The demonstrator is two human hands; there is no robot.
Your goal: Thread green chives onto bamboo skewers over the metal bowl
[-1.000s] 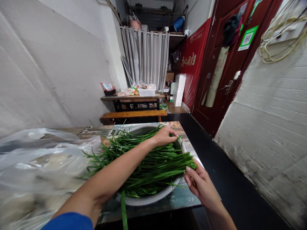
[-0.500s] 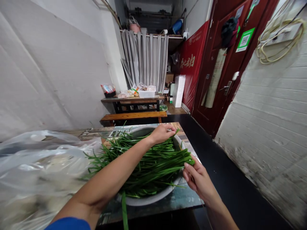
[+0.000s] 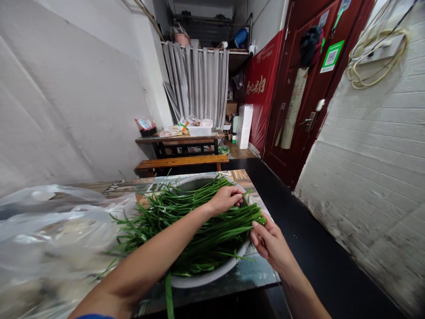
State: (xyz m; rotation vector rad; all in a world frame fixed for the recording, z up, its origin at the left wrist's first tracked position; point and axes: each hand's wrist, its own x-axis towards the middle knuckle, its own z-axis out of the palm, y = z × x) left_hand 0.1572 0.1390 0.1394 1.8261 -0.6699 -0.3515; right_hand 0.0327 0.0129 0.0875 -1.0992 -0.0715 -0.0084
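Note:
A heap of long green chives (image 3: pixel 195 230) fills a wide metal basin (image 3: pixel 212 277) on the table (image 3: pixel 245 274) in front of me. My left hand (image 3: pixel 226 198) reaches across the heap and rests on the stalks at its far right side, fingers curled around a few of them. At the basin's right rim my right hand (image 3: pixel 270 241) pinches the cut ends of the bunch with its fingertips.
A large clear plastic bag (image 3: pixel 49 239) covers the table's left part. Behind stand a wooden bench (image 3: pixel 181 161) and a second table (image 3: pixel 179 138) with a white tub and packets. A red door (image 3: pixel 299 97) and a brick wall (image 3: pixel 375 168) line the right.
My left hand has come down and slightly back onto the chives. My right hand shifted a little left and up along the cut ends. The view tilted slightly.

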